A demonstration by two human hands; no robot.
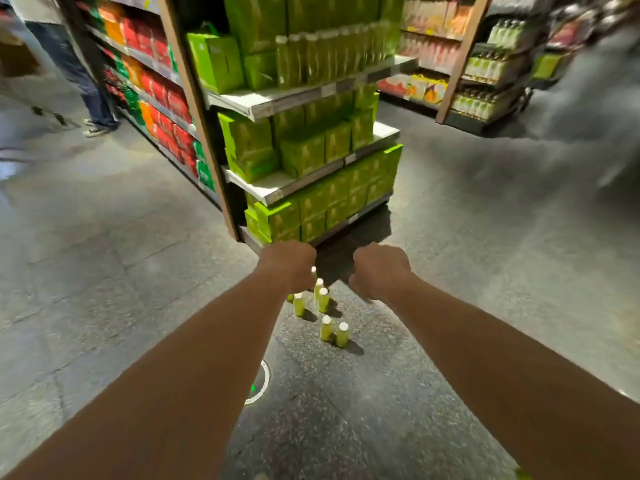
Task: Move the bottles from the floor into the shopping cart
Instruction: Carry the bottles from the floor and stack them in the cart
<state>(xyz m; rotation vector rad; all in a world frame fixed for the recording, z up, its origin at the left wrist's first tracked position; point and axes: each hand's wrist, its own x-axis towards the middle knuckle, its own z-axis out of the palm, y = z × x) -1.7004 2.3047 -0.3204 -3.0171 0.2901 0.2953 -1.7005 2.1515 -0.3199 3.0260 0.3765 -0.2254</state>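
Several small yellow-green bottles with white caps stand upright on the grey floor, in a loose cluster (323, 299), with two nearer ones (334, 331) side by side. Both my arms stretch forward above them. My left hand (289, 263) hangs over the far left of the cluster and partly covers one bottle. My right hand (379, 271) is to the right of the cluster. I see only the backs of both hands; the fingers point down and away and are hidden. No bottle shows in either hand. No shopping cart is in view.
A shelf end (311, 150) stacked with green cartons stands just beyond the bottles. Another person (86, 81) in jeans stands in the left aisle. A round floor marker (259, 382) lies near my left forearm. More drink shelves (485, 81) are at the back right.
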